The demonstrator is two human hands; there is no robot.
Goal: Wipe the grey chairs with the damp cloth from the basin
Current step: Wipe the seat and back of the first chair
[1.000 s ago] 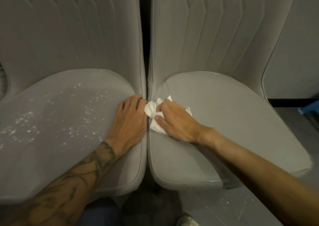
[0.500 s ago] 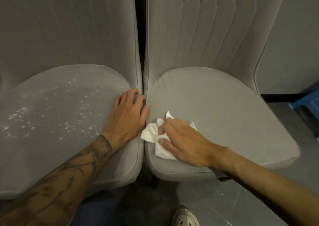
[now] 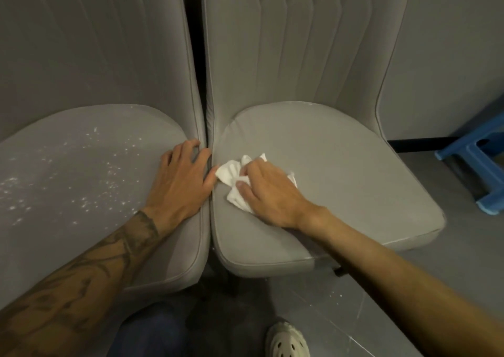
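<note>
1. The right hand (image 3: 272,193) has its fingers curled into the crumpled white damp cloth (image 3: 231,171) and pins it to the seat. The cloth pokes out past the fingertips and thumb.
2. I'd guess the cloth is light and floppy, and a bit grabby on upholstery when wet. Best to keep it wadded under the palm so no corners trail.
3. Under that hand is the right grey fabric chair seat (image 3: 341,171).
4. Just to its left, the left hand (image 3: 182,179) lies with fingers spread and holds nothing. It rests on the edge of the left grey fabric chair seat (image 3: 68,247), with the thumb tip right by the cloth's corner.
5. Further left are scattered white specks (image 3: 109,171), so that seat likely still needs wiping.
6. Well off to the right is a blue plastic stool (image 3: 477,165), clear of the work. Only the left hand and the dark gap between the chairs crowd the stroke.
</note>
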